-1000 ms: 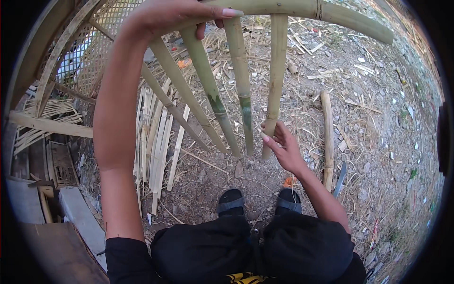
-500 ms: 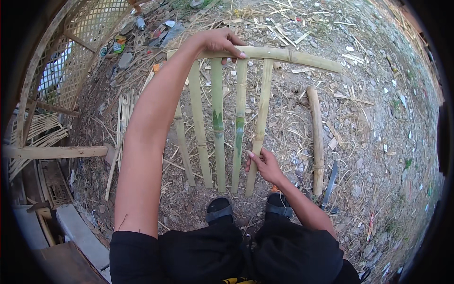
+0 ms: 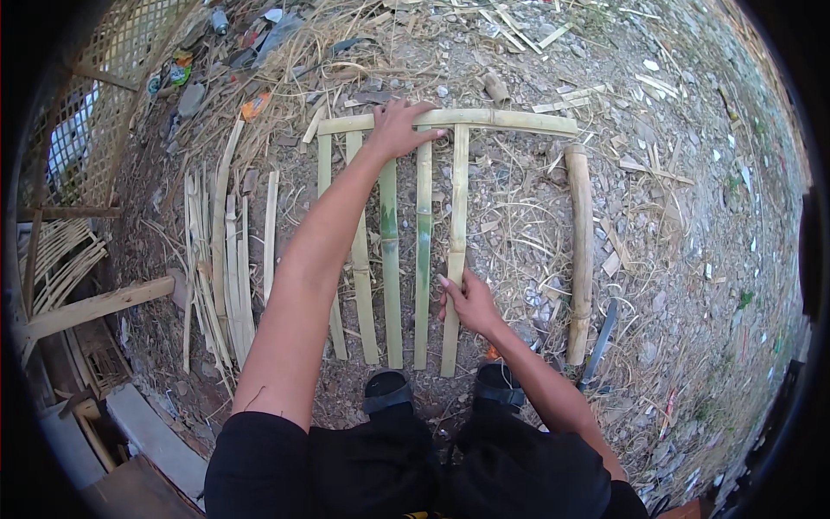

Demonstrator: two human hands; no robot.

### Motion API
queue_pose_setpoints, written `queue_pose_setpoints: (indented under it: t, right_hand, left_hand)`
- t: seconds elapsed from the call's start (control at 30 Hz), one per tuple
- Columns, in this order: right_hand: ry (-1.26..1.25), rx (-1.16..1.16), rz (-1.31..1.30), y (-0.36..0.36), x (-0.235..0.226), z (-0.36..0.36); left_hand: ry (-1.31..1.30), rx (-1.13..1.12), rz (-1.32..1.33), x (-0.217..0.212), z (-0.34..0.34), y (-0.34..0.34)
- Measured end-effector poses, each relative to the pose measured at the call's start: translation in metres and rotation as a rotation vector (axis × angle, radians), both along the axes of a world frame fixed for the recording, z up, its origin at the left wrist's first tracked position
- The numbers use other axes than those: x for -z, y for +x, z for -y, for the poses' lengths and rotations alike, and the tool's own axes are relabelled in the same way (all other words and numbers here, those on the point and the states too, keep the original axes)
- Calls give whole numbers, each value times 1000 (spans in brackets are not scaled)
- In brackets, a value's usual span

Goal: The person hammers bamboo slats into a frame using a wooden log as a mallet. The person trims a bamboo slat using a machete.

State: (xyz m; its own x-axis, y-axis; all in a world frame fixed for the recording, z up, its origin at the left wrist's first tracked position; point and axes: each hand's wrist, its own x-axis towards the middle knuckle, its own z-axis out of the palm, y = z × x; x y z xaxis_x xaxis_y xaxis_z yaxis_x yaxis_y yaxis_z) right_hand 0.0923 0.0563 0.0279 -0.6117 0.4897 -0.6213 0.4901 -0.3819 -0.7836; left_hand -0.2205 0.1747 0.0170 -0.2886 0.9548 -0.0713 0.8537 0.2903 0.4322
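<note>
A comb-shaped bamboo frame lies on the littered ground in front of my feet. Its split-bamboo crossbar point(image 3: 510, 120) runs along the far end, and several slats reach back from it toward me. My left hand point(image 3: 398, 130) grips the crossbar left of its middle, thumb on the near side and fingers over the far side. Lower down, my right hand point(image 3: 471, 303) pinches the rightmost bamboo slat point(image 3: 459, 208) near its free end. A green-patched slat point(image 3: 423, 225) lies beside that one. My left forearm hides part of the leftmost slats.
A round bamboo pole point(image 3: 577, 259) lies to the right, with a long blade point(image 3: 598, 346) beside it. Loose bamboo strips point(image 3: 216, 259) are bunched at the left. Farther left are a wooden beam point(image 3: 104, 307) and a woven lattice panel point(image 3: 112, 112). Shavings and stones cover the ground.
The crossbar end has come down from a raised, tilted position and shifted left with my left hand. My right hand stays on the rightmost slat.
</note>
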Motion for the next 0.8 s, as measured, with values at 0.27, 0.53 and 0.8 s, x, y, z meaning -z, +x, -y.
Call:
queue_pose_setpoints:
  t: [0.27,0.53,0.8]
  right_hand:
    - [118,-36,43,-1,7,-1]
    - [130,-27,98,-6,-3,-3]
    - [775,-38,104,-14,-39,-92]
  left_hand:
    - [69,5,-95,41,6,-9]
    - [116,32,-9,45,5,-9]
    - [309,140,-36,5,43,48]
